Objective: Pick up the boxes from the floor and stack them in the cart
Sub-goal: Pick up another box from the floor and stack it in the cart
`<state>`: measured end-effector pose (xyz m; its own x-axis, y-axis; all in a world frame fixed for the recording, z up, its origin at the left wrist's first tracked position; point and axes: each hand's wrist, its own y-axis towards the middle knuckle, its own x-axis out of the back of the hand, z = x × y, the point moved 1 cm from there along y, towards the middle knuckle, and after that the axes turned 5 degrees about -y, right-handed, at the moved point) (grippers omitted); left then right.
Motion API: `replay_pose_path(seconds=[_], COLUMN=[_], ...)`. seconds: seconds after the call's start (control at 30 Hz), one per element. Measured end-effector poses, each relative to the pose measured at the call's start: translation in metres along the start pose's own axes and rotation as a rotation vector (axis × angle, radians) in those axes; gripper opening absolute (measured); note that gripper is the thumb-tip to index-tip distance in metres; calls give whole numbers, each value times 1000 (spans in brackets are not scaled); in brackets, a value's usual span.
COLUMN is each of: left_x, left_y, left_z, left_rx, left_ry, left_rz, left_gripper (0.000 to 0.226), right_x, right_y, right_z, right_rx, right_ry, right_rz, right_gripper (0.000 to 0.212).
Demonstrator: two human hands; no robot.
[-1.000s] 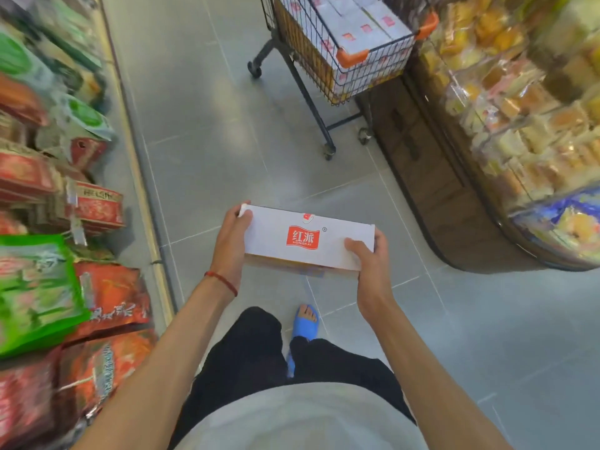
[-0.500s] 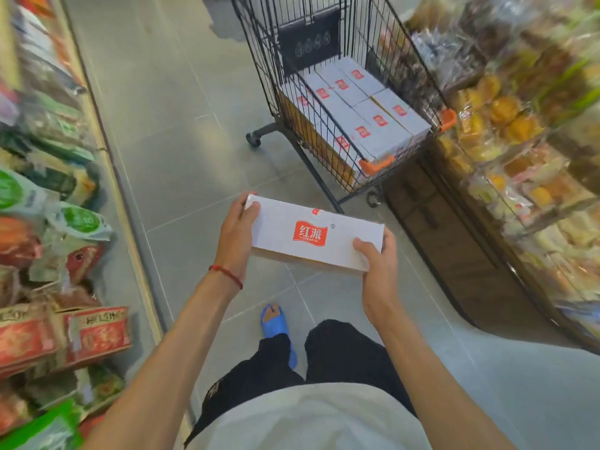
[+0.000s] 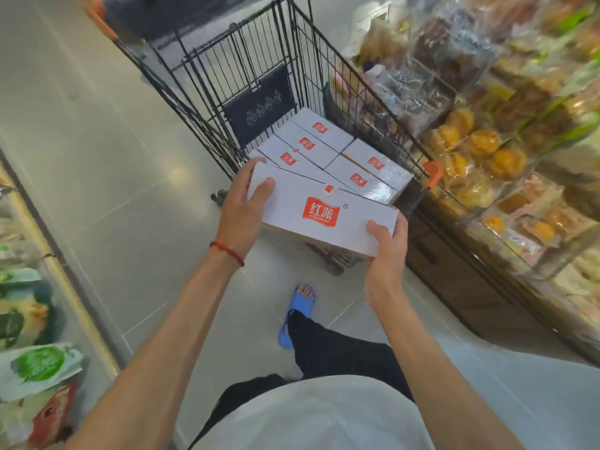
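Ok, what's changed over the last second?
The person has walked up to the cart. The box, a second ago carried over open floor well short of it, is now held at its near end, by the boxes stacked inside. Nothing was taken or let go: the left hand and right hand grip the box's ends as before. The cart's load looks unchanged.

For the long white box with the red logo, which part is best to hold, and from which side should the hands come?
Grip the white box at its two short ends, one hand from each side, as the left hand and right hand do, thumbs on top. It is long and flat, so end grips should keep it level.
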<state>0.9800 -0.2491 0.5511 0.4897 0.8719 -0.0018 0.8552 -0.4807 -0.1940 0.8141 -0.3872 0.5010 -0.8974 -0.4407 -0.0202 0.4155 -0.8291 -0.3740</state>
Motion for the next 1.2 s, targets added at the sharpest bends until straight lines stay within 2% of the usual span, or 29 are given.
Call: replay_pose_path(seconds=[0.1, 0.2, 0.33, 0.4, 0.47, 0.53, 0.63, 0.83, 1.13, 1.2], left_x=[-8, -15, -15, -13, -12, -12, -8, 24, 64, 64], left_y=[60, 117, 184, 220, 253, 286, 328, 377, 409, 413], left_z=[-12, -17, -14, -9, -8, -2, 9, 33, 62, 69], left_rx=[0, -3, 104, 170, 235, 303, 400, 542, 661, 698], left_ry=[46, 76, 102, 104, 79, 82, 164, 253, 407, 448], left_rz=[10, 17, 54, 105, 152, 224, 371, 438, 457, 486], left_gripper=[31, 33, 40, 40, 27, 27, 30, 33, 13, 20], right_x=[-24, -48, -78, -96, -115, -135, -164, -217, -267, -269], right_y=[43, 79, 117, 133, 147, 158, 166, 179, 188, 191], right_z=[12, 24, 32, 33, 34, 30, 20, 6, -17, -25], right_rx=[-47, -90, -152, -190, -226, -257, -284, -399, -542, -554], right_ry=[-6, -62, 26, 23, 0, -18, -27, -32, -82, -122], right_rz=[-9, 2, -13, -54, -105, -151, -269, -312, -277, -285], right_gripper=[40, 53, 58, 61, 70, 78, 74, 78, 76, 75])
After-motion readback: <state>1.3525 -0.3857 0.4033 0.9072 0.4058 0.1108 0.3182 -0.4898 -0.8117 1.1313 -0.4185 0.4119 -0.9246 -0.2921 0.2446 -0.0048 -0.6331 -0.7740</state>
